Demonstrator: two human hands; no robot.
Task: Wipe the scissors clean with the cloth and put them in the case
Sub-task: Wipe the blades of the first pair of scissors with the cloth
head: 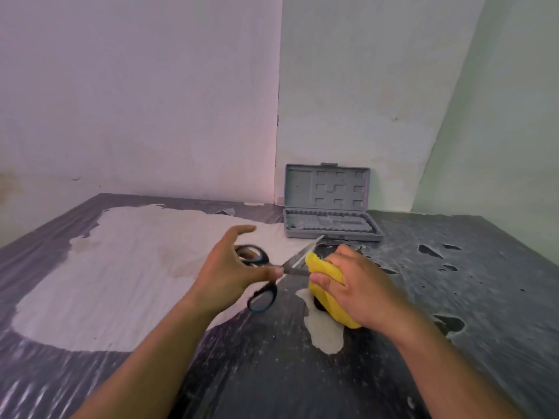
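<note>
Pale walls meet in a corner behind the dark table (302, 373), whose covering has peeled away in large pale patches. I see the grey case (329, 213) lying open at the back, near the corner. My left hand (230, 273) holds the scissors (263, 276) with fingers through the black handles, blades spread apart. My right hand (360, 285) grips the yellow cloth (323, 276), fingers clamped around one blade.

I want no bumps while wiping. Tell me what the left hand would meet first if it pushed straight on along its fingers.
The left hand, holding the scissors, points up and right toward the open grey case. Probably it meets the case first; depth is unclear, and the way before it looks free.
</note>
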